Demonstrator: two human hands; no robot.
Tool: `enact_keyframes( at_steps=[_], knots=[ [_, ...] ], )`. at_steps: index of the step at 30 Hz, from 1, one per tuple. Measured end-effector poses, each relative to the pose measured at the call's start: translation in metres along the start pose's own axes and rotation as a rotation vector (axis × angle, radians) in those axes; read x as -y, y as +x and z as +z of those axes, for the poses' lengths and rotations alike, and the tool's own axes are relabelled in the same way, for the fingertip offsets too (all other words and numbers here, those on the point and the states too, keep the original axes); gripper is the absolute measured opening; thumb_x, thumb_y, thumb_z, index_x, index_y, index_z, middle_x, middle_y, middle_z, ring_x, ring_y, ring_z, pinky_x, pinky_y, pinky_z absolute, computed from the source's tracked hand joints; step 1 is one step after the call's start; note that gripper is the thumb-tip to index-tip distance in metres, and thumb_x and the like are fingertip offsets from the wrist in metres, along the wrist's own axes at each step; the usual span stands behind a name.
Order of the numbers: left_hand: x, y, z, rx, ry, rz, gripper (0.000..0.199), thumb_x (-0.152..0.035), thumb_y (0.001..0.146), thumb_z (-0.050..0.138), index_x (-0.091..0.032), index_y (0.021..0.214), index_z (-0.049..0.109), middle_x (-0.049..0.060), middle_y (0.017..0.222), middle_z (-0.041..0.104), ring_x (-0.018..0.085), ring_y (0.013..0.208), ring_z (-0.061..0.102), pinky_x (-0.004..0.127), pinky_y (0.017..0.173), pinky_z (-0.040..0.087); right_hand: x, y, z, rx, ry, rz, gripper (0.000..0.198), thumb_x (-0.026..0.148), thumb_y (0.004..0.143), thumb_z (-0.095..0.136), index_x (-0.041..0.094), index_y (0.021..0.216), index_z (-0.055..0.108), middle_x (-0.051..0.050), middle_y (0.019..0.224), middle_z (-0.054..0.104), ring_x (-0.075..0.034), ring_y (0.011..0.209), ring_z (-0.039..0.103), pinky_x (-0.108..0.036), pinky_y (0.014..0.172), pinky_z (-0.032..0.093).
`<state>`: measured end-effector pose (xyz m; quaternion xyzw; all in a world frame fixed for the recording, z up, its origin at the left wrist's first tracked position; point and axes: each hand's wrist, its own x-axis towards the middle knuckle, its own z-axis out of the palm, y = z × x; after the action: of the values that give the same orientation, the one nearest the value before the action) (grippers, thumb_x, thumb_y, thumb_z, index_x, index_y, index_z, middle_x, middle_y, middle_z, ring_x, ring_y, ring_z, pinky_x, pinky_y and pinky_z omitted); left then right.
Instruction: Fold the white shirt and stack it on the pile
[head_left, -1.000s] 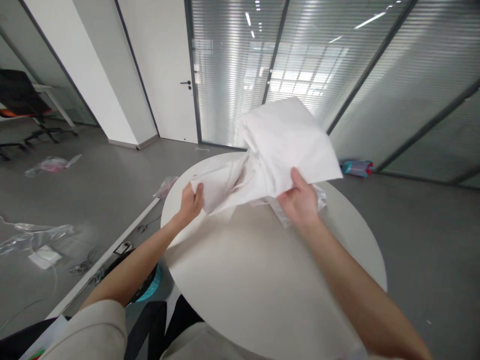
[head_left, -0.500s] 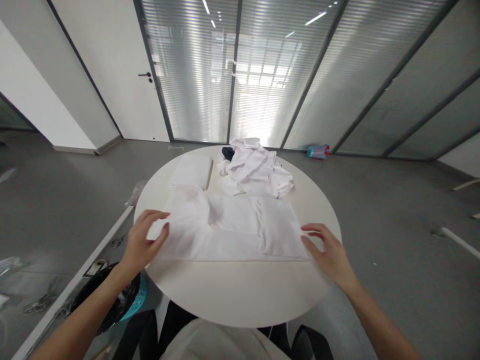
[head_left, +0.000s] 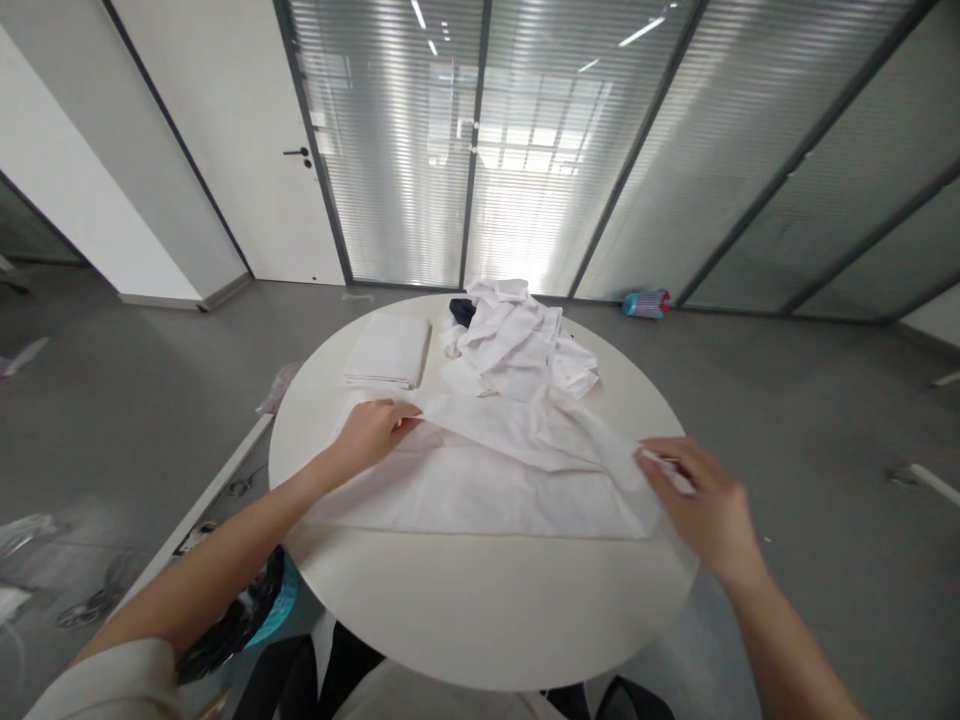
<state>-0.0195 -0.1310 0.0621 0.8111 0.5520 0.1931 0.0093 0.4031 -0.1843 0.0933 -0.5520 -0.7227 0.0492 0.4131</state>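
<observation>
A white cloth (head_left: 487,490), perhaps a garment, lies spread across the near half of the round table (head_left: 480,600). At its upper left, my left hand (head_left: 379,432) pinches the cloth's far edge. My right hand (head_left: 694,505) grips a bunched corner of the same cloth at the right, lifted a little off the table. Between the hands a slanting fold of fabric runs across the top layer. Parts of the cloth under my fingers are hidden.
Behind the cloth stand a neatly folded white stack (head_left: 386,350) and a crumpled white cloth pile (head_left: 517,340), with a dark item (head_left: 462,312) beside it. A bin with a black liner (head_left: 251,610) is at lower left. A blue-pink object (head_left: 646,304) lies by the glass wall.
Both hands, apart from the cloth's sides before, now grip it. My left hand moved right and inward, my right hand slightly right. The side folds have been pulled out into a slanting layer.
</observation>
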Motion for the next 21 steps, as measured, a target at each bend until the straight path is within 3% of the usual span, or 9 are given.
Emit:
enact_keyframes(
  at_steps=[2,5,7,9,12,14,16,18,21],
  knots=[
    [0.000,0.019,-0.005,-0.031,0.000,-0.042,0.023,-0.034,0.093,0.054,-0.025,0.088,0.075,0.004,0.068,0.070,0.022,0.064,0.065,0.028,0.059,0.041,-0.024,-0.003,-0.029,-0.185,-0.085,0.178,0.010,0.053,0.084,0.058,0.044,0.086,0.062,-0.007,0.090,0.068,-0.032,0.085,0.068,-0.053,0.076,0.054],
    [0.004,0.057,-0.005,-0.081,-0.040,-0.118,0.030,-0.037,0.094,0.052,-0.022,0.073,0.069,0.003,0.064,0.070,0.022,0.063,0.065,0.029,0.061,0.042,-0.062,-0.018,-0.058,-0.245,-0.199,0.447,0.012,0.061,0.073,0.058,0.049,0.070,0.058,-0.010,0.079,0.065,-0.037,0.077,0.067,-0.059,0.070,0.050],
    [0.008,0.081,0.000,-0.127,-0.140,-0.189,0.023,-0.035,0.093,0.054,-0.022,0.084,0.069,0.002,0.064,0.069,0.020,0.064,0.065,0.029,0.064,0.044,-0.076,-0.029,-0.061,-0.297,-0.297,0.445,0.013,0.061,0.071,0.056,0.049,0.069,0.056,-0.012,0.081,0.064,-0.040,0.079,0.066,-0.062,0.071,0.048],
    [0.009,0.098,0.009,-0.189,-0.287,-0.213,0.028,-0.028,0.090,0.058,-0.021,0.117,0.063,0.002,0.077,0.072,0.018,0.068,0.067,0.028,0.066,0.047,-0.074,-0.034,-0.052,-0.327,-0.324,0.299,0.011,0.056,0.077,0.056,0.046,0.077,0.060,-0.011,0.087,0.066,-0.038,0.085,0.067,-0.061,0.077,0.051],
    [-0.004,0.100,0.023,-0.236,-0.385,-0.071,0.061,-0.020,0.086,0.061,-0.023,0.143,0.040,0.005,0.104,0.068,0.016,0.082,0.067,0.027,0.071,0.050,-0.046,-0.028,-0.018,-0.072,-0.131,0.063,0.012,0.046,0.085,0.057,0.038,0.086,0.066,-0.005,0.089,0.070,-0.029,0.086,0.069,-0.051,0.079,0.057],
    [-0.020,0.088,0.030,-0.134,-0.315,0.106,0.046,-0.020,0.088,0.059,-0.023,0.133,0.050,0.005,0.106,0.065,0.017,0.087,0.066,0.027,0.075,0.051,-0.025,-0.016,0.012,0.247,-0.015,-0.052,0.018,0.043,0.091,0.054,0.033,0.094,0.069,-0.003,0.098,0.073,-0.025,0.093,0.070,-0.044,0.086,0.057],
    [-0.036,0.072,0.034,0.069,-0.219,0.250,0.026,-0.027,0.092,0.059,-0.021,0.117,0.061,0.004,0.102,0.066,0.017,0.086,0.065,0.028,0.076,0.050,-0.010,-0.001,0.042,0.458,-0.058,-0.120,0.027,0.041,0.094,0.053,0.027,0.113,0.068,-0.007,0.119,0.070,-0.027,0.113,0.064,-0.045,0.100,0.051],
    [-0.048,0.056,0.038,0.249,-0.144,0.331,0.026,-0.040,0.091,0.062,-0.021,0.109,0.066,0.005,0.102,0.067,0.020,0.088,0.065,0.030,0.078,0.050,-0.003,0.013,0.066,0.561,-0.186,-0.134,0.037,0.038,0.092,0.058,0.020,0.124,0.064,-0.012,0.130,0.065,-0.031,0.123,0.058,-0.049,0.106,0.044],
    [-0.056,0.037,0.039,0.321,-0.098,0.378,0.031,-0.047,0.087,0.068,-0.020,0.103,0.068,0.008,0.108,0.066,0.024,0.098,0.064,0.035,0.085,0.049,0.001,0.028,0.080,0.634,-0.305,-0.102,0.028,0.027,0.091,0.058,0.014,0.113,0.068,-0.016,0.117,0.069,-0.032,0.113,0.062,-0.048,0.100,0.046]
  ],
)
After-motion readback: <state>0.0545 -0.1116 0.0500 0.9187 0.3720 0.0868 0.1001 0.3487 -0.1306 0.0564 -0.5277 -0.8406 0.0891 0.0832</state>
